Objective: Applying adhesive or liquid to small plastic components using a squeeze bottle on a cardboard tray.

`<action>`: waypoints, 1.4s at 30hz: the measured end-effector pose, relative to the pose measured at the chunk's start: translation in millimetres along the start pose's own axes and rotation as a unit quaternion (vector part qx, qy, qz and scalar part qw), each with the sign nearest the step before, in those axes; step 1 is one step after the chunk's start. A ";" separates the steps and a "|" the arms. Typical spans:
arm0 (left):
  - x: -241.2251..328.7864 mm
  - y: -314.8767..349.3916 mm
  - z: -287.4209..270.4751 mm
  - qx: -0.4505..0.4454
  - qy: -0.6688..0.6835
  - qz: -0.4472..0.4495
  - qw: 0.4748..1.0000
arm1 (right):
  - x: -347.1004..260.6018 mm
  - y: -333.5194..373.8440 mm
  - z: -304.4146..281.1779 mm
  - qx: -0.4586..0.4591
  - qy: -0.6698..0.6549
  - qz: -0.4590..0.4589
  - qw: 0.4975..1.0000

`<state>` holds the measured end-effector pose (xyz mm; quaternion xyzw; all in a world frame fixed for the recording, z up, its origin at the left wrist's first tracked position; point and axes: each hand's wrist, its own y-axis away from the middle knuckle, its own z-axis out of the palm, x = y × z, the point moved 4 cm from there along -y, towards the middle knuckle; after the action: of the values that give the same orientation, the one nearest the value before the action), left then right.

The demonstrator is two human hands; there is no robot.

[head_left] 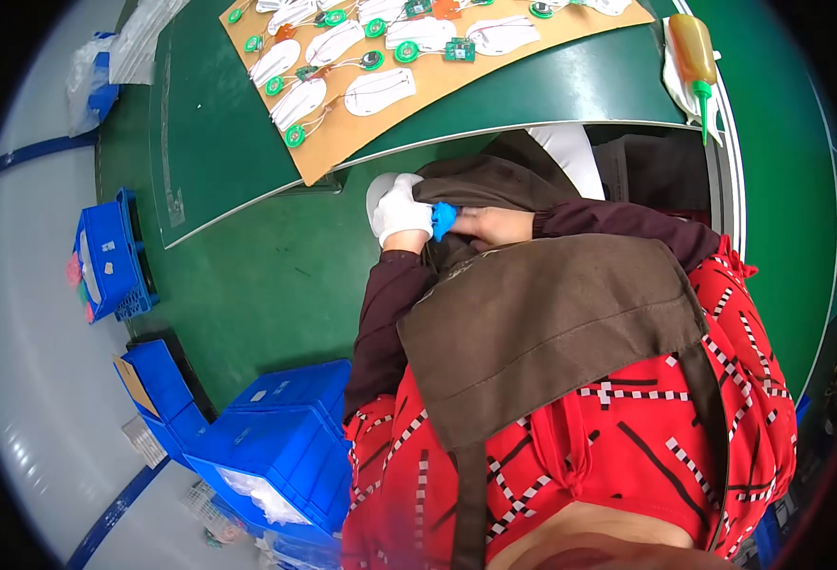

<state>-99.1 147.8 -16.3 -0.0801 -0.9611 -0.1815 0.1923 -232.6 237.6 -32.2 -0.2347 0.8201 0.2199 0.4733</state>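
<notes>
My left hand (402, 215), in a white glove, is closed in front of my lap. Its fingers curl out of sight, against a pale rounded thing (376, 196) whose kind I cannot make out. Between the two hands sits a small crumpled bright-blue piece (444, 219), perhaps cloth or thin rubber. My right hand (500, 225) is bare and reaches in from the right, its fingertips closed at the blue piece. Both hands are below the table's near edge, over the dark brown apron (542, 318).
A green table (219, 123) bears a brown cardboard sheet (328, 152) with several white sole-shaped pieces (380, 92), wired to green discs and small circuit boards. A bottle of amber liquid (692, 49) with a green nozzle lies at the right. Blue bins (281, 427) stand at the lower left.
</notes>
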 end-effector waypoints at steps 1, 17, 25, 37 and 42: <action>-1.6 -2.4 -0.5 -0.017 0.028 -0.014 0.999 | -5.5 1.3 -1.5 -0.038 -0.047 -0.014 0.998; -14.5 -22.6 50.1 -0.156 0.167 0.006 0.973 | 0.3 -0.1 -22.2 0.091 -0.033 0.053 0.994; 32.6 -15.4 27.9 -0.033 -0.093 0.089 0.991 | -37.2 15.9 -52.6 0.014 0.060 -0.051 0.997; 65.5 -28.3 39.3 -0.052 -0.222 0.149 0.962 | -61.3 40.9 -106.6 0.101 -0.078 -0.118 0.985; 54.7 -42.8 57.1 -0.163 -0.285 0.089 0.940 | -77.9 50.4 -117.4 0.130 -0.175 -0.127 0.968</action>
<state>-178.0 134.6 -57.2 -0.2437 -0.9220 -0.2870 -0.0904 -307.1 222.8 96.8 -0.2312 0.7095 0.0867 0.6600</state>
